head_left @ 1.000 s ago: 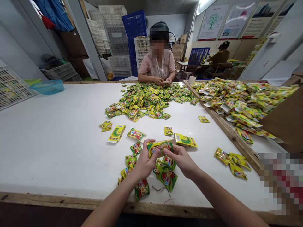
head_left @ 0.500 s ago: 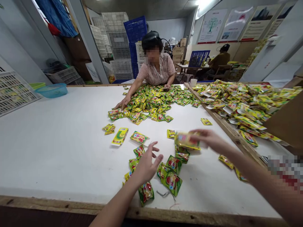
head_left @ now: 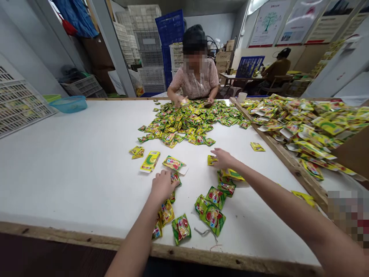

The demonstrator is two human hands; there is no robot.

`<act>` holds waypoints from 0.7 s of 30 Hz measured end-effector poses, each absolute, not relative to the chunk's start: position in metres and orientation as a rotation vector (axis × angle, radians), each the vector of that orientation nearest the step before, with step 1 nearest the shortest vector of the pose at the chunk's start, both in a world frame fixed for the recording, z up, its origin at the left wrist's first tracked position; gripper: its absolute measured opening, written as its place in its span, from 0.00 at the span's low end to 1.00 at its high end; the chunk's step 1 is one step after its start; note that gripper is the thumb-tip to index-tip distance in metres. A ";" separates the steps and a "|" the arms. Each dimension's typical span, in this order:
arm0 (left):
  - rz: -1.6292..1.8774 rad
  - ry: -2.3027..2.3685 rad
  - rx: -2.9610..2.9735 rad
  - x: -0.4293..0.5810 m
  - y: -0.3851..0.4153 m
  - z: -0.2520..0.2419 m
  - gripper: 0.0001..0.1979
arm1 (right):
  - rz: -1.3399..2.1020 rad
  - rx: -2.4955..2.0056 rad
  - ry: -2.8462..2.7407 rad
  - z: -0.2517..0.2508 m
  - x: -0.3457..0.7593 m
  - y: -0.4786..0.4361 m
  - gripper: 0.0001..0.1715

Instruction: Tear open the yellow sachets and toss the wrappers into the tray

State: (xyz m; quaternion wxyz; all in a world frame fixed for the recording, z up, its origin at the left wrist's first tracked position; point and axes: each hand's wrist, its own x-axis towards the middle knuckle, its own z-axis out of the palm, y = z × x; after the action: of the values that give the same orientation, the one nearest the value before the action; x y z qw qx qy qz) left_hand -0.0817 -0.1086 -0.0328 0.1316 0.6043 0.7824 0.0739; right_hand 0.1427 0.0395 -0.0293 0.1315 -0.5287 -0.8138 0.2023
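Note:
My left hand (head_left: 163, 186) is curled down over a short row of small packets, thumb and fingers closing on a green candy packet (head_left: 175, 178). Below it lie yellow packets (head_left: 167, 212) and a single green packet (head_left: 181, 229). My right hand (head_left: 224, 158) reaches forward, its fingers around a small yellow packet (head_left: 211, 159) on the table. Under that wrist a yellow carton (head_left: 234, 174) rests on green packets (head_left: 226, 187), partly hidden by my forearm. Two flat cartons lie ahead of my left hand: a yellow carton (head_left: 150, 161) and a green-and-yellow carton (head_left: 173, 163) with its flap out.
A co-worker (head_left: 196, 77) sits opposite behind a large packet heap (head_left: 187, 121). Beyond a wooden divider (head_left: 276, 156) on the right, many cartons (head_left: 305, 127) are piled. A blue basin (head_left: 68, 104) and a white crate (head_left: 21, 104) stand left. A wooden rim (head_left: 86, 239) edges the table.
My right hand has let go of the carton, now on the green packets, and moved left to the yellow packet. My left hand has lowered and curled onto packets. The co-worker's reaching arm has drawn back.

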 end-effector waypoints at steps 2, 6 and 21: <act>0.128 2.259 1.783 -0.077 -0.106 -0.037 0.18 | 0.645 -1.582 -2.365 -0.038 0.123 0.041 0.12; 0.337 2.159 1.738 -0.080 -0.105 -0.038 0.13 | 0.755 -1.563 -2.284 -0.036 0.118 0.037 0.06; 1.531 1.373 0.831 -0.007 -0.121 -0.059 0.19 | 1.829 -0.929 -0.965 -0.038 0.089 -0.107 0.25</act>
State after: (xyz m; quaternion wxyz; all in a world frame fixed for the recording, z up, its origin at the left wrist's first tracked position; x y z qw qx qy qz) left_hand -0.0073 -0.1212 -0.0586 0.4456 0.3356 0.5540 0.6179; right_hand 0.0887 -0.1065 -0.0379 0.4236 -0.3712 -0.3856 0.7308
